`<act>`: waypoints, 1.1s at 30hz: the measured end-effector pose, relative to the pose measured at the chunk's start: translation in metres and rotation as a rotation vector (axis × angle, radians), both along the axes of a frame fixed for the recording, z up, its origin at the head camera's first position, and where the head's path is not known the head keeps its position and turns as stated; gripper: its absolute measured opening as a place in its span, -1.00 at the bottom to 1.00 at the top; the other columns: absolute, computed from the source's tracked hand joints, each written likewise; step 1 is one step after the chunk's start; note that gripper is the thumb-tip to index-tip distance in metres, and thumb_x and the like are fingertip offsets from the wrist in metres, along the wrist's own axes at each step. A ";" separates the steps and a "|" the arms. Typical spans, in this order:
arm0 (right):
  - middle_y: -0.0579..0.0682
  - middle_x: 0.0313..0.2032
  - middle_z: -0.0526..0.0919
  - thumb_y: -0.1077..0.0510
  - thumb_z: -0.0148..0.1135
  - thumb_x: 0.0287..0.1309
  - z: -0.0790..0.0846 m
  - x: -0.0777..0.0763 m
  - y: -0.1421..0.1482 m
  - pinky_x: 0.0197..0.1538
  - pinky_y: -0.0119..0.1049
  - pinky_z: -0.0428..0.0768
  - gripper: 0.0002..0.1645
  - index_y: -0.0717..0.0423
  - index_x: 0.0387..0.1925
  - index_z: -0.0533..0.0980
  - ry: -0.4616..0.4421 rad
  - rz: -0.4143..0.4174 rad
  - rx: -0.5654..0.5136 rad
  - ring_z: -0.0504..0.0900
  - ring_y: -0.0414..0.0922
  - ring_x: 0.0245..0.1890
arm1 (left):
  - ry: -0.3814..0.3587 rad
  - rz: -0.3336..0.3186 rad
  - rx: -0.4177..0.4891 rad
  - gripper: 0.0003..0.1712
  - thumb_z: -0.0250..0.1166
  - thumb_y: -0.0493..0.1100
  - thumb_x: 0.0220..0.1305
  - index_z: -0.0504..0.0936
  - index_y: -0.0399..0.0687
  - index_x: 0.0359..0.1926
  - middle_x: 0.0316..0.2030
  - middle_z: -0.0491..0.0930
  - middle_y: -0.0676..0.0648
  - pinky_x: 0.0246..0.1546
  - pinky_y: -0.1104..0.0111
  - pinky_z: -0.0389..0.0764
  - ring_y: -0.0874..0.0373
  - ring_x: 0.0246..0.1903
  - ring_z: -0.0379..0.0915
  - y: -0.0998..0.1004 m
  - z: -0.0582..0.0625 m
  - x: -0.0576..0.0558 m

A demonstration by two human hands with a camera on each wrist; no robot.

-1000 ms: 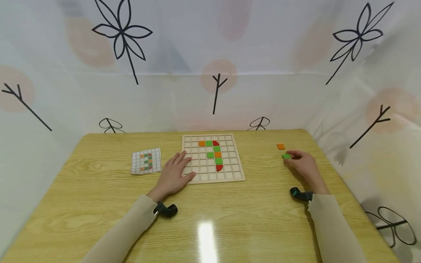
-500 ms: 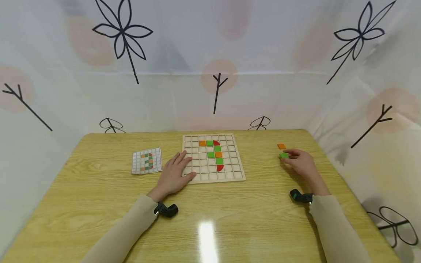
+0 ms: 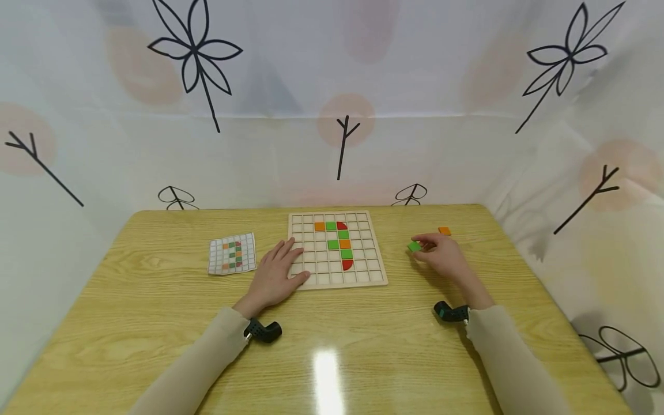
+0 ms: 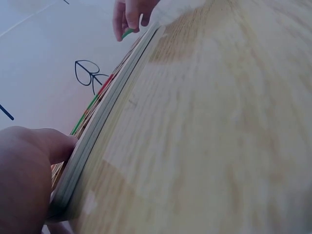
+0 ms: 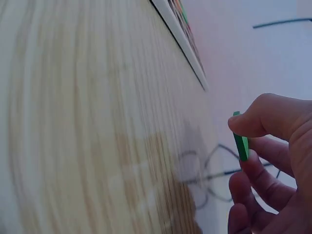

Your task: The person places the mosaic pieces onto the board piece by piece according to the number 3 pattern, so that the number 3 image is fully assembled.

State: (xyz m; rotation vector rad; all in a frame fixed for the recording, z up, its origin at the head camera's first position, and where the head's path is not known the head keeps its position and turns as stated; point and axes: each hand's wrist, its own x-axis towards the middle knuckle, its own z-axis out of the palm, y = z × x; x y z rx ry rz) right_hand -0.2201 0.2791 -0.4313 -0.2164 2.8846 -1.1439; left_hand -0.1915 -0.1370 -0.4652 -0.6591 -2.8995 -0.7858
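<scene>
My right hand (image 3: pixel 445 256) pinches a green square tile (image 3: pixel 414 246) between thumb and fingers, to the right of the wooden grid board (image 3: pixel 367 253). In the right wrist view the tile (image 5: pixel 241 141) is seen nearly edge-on, off the table. Spread and fairly straight, the fingers of my left hand (image 3: pixel 275 276) rest on the board's left side. The left wrist view has my thumb (image 4: pixel 58 145) against the board's near edge (image 4: pixel 97 119). Orange and green squares and red rounded pieces (image 3: pixel 347 264) form a column and short rows on the grid.
A paper card (image 3: pixel 231 253) printed with a coloured grid pattern lies left of the board. One orange square tile (image 3: pixel 444 230) lies on the wooden table (image 3: pixel 394 357) behind my right hand. A patterned cloth (image 3: pixel 290 150) hangs along the table's back edge.
My right hand has carried the green tile leftward, away from the orange tile and closer to the board. My left hand has stayed on the board.
</scene>
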 end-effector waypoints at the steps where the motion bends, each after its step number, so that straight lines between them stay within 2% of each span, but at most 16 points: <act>1: 0.23 -0.02 0.59 0.20 0.34 0.22 0.000 -0.001 -0.005 -0.10 -0.07 0.57 -0.52 0.26 0.16 0.56 0.004 0.016 0.003 0.56 0.09 -0.08 | 0.000 0.001 0.001 -0.27 0.15 0.21 0.42 0.36 -0.06 0.44 0.52 0.07 -0.14 0.40 -0.13 0.01 -0.14 0.50 -0.12 0.000 0.000 0.000; 11: 0.11 -0.18 0.59 0.32 0.39 0.07 0.001 -0.004 -0.062 -0.15 -0.14 0.57 -0.56 0.29 0.04 0.63 0.053 0.204 -0.024 0.56 -0.01 -0.21 | -0.012 0.001 0.003 -0.27 0.15 0.21 0.42 0.35 -0.06 0.45 0.53 0.05 -0.14 0.40 -0.14 0.00 -0.14 0.51 -0.13 0.000 -0.001 -0.001; 15: 0.03 -0.25 0.57 0.30 0.41 0.02 0.001 -0.005 -0.081 -0.19 -0.20 0.55 -0.56 0.25 0.01 0.65 0.060 0.267 -0.004 0.53 -0.05 -0.26 | -0.012 0.002 0.002 -0.26 0.15 0.21 0.42 0.35 -0.05 0.45 0.53 0.05 -0.13 0.40 -0.14 0.00 -0.13 0.51 -0.14 0.000 -0.002 -0.001; 21: -0.02 -0.26 0.59 0.30 0.38 -0.02 0.001 -0.005 -0.104 -0.21 -0.23 0.55 -0.56 0.23 0.00 0.66 0.084 0.353 0.022 0.51 -0.08 -0.26 | -0.005 -0.001 0.003 -0.27 0.14 0.22 0.41 0.35 -0.05 0.45 0.53 0.05 -0.13 0.40 -0.14 0.01 -0.13 0.51 -0.14 0.000 -0.001 -0.002; 33: -0.10 -0.25 0.64 0.28 0.40 0.06 -0.004 -0.007 -0.141 -0.21 -0.28 0.53 -0.66 0.15 -0.06 0.70 0.092 0.448 0.051 0.49 -0.17 -0.30 | -0.019 0.004 -0.004 -0.25 0.14 0.23 0.41 0.34 -0.05 0.46 0.53 0.03 -0.13 0.41 -0.13 0.00 -0.13 0.51 -0.15 0.001 0.000 -0.001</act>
